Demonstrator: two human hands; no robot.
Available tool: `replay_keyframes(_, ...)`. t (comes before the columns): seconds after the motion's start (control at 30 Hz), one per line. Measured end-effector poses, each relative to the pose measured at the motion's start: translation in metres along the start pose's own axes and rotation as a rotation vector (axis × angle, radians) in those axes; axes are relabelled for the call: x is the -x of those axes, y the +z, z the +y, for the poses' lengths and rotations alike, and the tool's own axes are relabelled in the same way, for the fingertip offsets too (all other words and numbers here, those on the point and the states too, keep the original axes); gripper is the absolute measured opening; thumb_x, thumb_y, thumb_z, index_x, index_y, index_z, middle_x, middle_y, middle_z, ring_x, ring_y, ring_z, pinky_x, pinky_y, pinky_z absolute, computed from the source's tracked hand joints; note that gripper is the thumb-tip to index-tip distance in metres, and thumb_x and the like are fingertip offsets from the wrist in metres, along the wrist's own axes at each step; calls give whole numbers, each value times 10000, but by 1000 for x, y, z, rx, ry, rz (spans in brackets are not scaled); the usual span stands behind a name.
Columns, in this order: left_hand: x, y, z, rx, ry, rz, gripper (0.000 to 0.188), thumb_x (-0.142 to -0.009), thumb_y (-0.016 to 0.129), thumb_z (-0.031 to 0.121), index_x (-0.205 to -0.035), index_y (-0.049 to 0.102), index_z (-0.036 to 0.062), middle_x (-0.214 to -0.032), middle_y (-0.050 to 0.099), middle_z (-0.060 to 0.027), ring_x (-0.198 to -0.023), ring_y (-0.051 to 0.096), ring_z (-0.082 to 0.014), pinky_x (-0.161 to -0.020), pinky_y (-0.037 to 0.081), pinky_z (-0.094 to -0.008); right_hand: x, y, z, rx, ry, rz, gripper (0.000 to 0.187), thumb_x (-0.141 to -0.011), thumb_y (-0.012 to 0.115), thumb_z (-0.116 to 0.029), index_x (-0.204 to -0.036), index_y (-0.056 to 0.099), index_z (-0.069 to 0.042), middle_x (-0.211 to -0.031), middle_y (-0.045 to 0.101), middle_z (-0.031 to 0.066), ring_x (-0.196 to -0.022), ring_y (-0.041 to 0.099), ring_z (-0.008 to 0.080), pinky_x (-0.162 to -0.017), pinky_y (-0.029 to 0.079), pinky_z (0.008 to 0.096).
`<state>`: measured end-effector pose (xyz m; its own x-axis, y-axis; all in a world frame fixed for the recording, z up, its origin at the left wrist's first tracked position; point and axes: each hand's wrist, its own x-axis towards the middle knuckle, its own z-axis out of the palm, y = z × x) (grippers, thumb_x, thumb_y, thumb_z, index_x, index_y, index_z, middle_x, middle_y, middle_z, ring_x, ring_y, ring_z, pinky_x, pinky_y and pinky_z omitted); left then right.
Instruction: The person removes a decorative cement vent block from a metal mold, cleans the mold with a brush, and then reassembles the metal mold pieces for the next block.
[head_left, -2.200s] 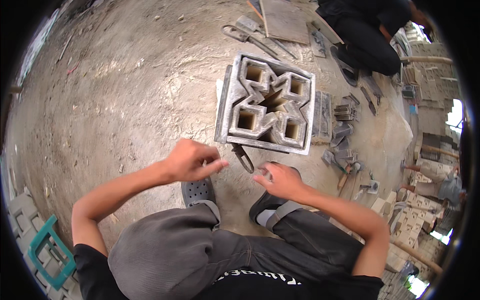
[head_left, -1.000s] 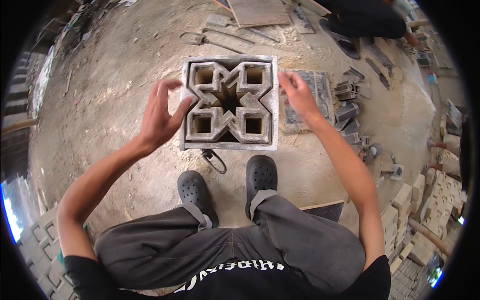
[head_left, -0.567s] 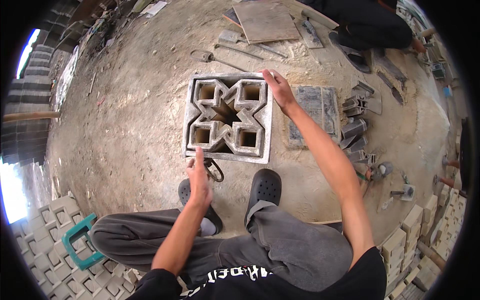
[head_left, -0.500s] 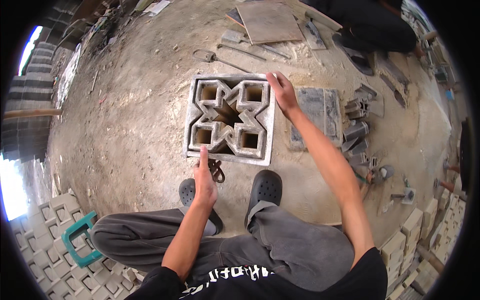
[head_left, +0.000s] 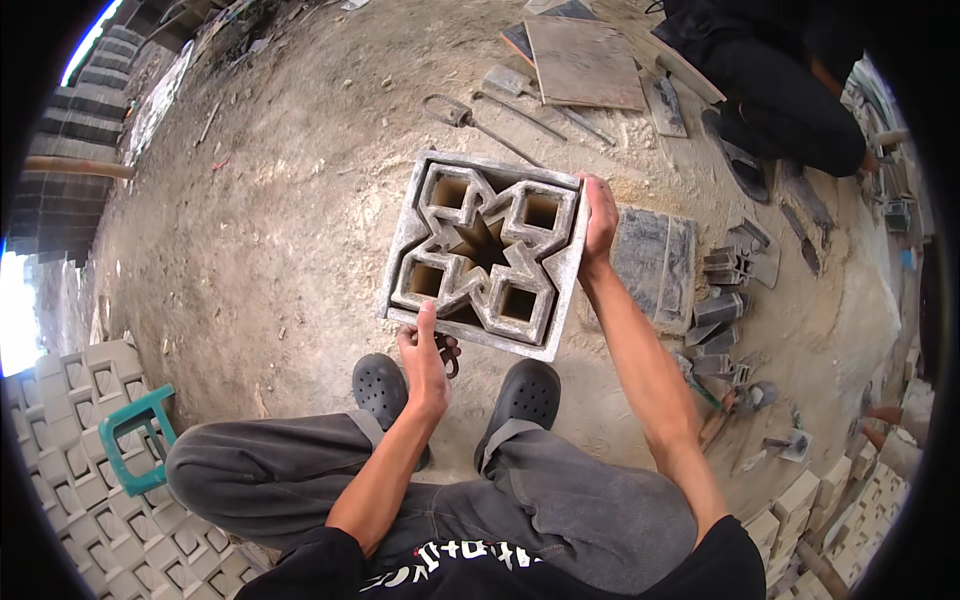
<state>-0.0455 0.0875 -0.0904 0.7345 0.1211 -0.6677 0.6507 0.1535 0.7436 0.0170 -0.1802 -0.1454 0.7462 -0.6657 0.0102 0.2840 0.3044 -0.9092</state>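
Observation:
A square grey concrete vent block (head_left: 566,285) with a star-shaped cut-out and several square holes is in front of my knees. It looks lifted a little off the sandy ground. My left hand (head_left: 425,352) grips the middle of its near edge, thumb on top. My right hand (head_left: 600,215) holds its far right corner, with the arm stretched along the right side. My two black clogs (head_left: 527,392) stand just below the block. A small dark metal loop under my left hand is mostly hidden.
A dark flat slab (head_left: 655,262) lies right of the block, with metal mould pieces (head_left: 725,300) beyond it. Long-handled tools (head_left: 480,115) and a board (head_left: 582,62) lie behind. A person in dark clothes (head_left: 785,95) crouches top right. Patterned blocks (head_left: 70,490) and a teal stool (head_left: 135,440) are lower left.
My hands left the ground near my feet and went to the block. The left hand shifted from its left side to the near edge, and the block now sits closer and larger in view.

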Motion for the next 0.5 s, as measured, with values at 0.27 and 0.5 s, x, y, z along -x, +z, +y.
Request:
replay_keyframes(0.27,6,0,-9,13,-4,-9,626,-851,700,525,-1091,396,34,-837,528,-57,-662,539,-120,-580,464,-264,6,-6,-6,41,25,42,263,-994,505,-228,-981,638,-3,-890,611,39,-839,547,113,-802,423,255)
replay_keyframes(0.5,18,8,-14,6,-9,0,563,-873,679,510,-1069,436,41,-828,549,-46,-658,541,-120,-571,470,-269,9,-16,-19,80,1,85,259,-986,501,-227,-954,650,-17,-884,614,30,-822,539,115,-778,412,251)
